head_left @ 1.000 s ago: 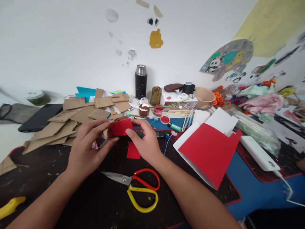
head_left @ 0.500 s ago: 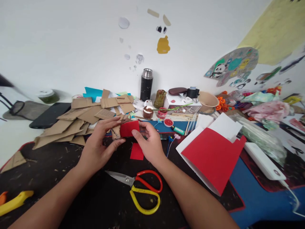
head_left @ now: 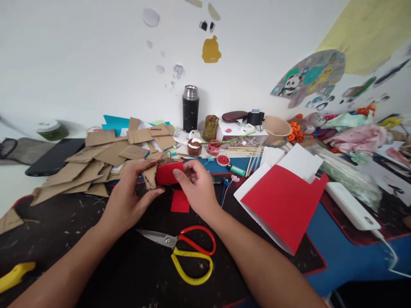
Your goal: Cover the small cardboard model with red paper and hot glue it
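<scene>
Between my hands is a small cardboard piece (head_left: 150, 176), brown with a dark top. A red corrugated paper piece (head_left: 167, 173) lies against its right side. My left hand (head_left: 130, 192) grips the cardboard piece from the left, thumb below and fingers above. With thumb and fingers, my right hand (head_left: 199, 188) pinches the right end of the red paper piece. Below them a red corrugated square (head_left: 180, 201) lies flat on the dark mat. Nearer to me are scissors (head_left: 175, 241) with one red and one yellow handle, blades slightly apart or closed, I cannot tell.
Cardboard scraps (head_left: 93, 156) are heaped at the left. A large red corrugated sheet (head_left: 284, 205) lies at the right beside a white power strip (head_left: 353, 205). A black thermos (head_left: 190, 109) stands by the wall, near paint pots (head_left: 222, 160). A yellow-handled tool (head_left: 16, 276) is at lower left.
The view has shifted slightly, so most things appear farther left and higher. Both hands keep their hold on the cardboard piece and the red paper, with little other movement.
</scene>
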A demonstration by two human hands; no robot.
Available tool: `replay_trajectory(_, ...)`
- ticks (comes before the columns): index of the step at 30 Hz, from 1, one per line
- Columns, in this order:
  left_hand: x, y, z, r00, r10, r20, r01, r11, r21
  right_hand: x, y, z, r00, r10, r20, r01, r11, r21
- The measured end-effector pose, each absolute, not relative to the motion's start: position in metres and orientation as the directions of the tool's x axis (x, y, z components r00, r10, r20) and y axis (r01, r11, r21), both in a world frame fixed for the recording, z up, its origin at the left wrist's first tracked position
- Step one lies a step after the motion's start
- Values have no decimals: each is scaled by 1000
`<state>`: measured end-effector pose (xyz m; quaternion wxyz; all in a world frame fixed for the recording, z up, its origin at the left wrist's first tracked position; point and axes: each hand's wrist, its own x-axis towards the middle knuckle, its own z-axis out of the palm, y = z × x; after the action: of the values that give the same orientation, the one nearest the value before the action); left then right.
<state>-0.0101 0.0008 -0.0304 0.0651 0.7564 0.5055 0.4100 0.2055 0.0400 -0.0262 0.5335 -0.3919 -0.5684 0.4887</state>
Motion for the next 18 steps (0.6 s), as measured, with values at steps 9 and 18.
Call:
replay_trajectory(9,-13,4,-32,170,819,548,657,-509,557,206,38,-22,-152,960,235,-104,221,-970)
replay_trajectory(18,-9,-1,-31,95,883,459,607,-417,677,207,37,-21,-163,953,254,-85,243,-966)
